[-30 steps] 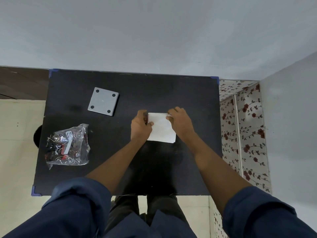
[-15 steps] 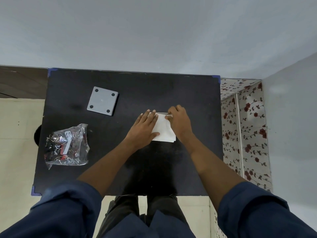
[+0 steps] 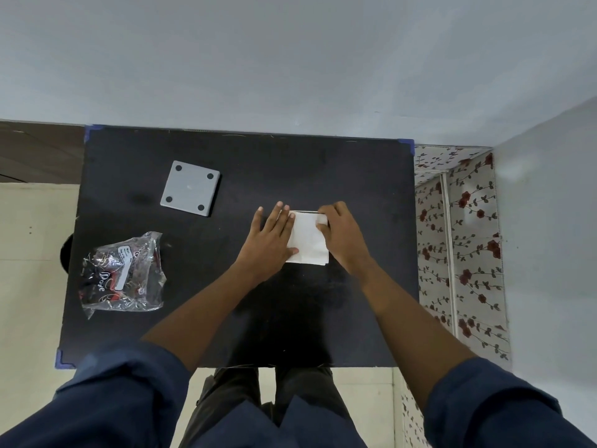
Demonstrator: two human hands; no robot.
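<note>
Your folded white paper (image 3: 307,239) lies flat on the black surface (image 3: 245,163), between your hands. It is a small, roughly square piece in several layers, and the layers show at its near right corner. Its left edge sits under the straight fingers of your left hand (image 3: 269,239). Your right hand (image 3: 342,237) pinches its far right corner. The far edge is lifted slightly.

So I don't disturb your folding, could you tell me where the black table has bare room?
Bare: the table's far strip right of the grey plate, and the gap between plastic packet and left hand. Crowded: centre-right, where it presses and the right hand pinches the white paper.
</note>
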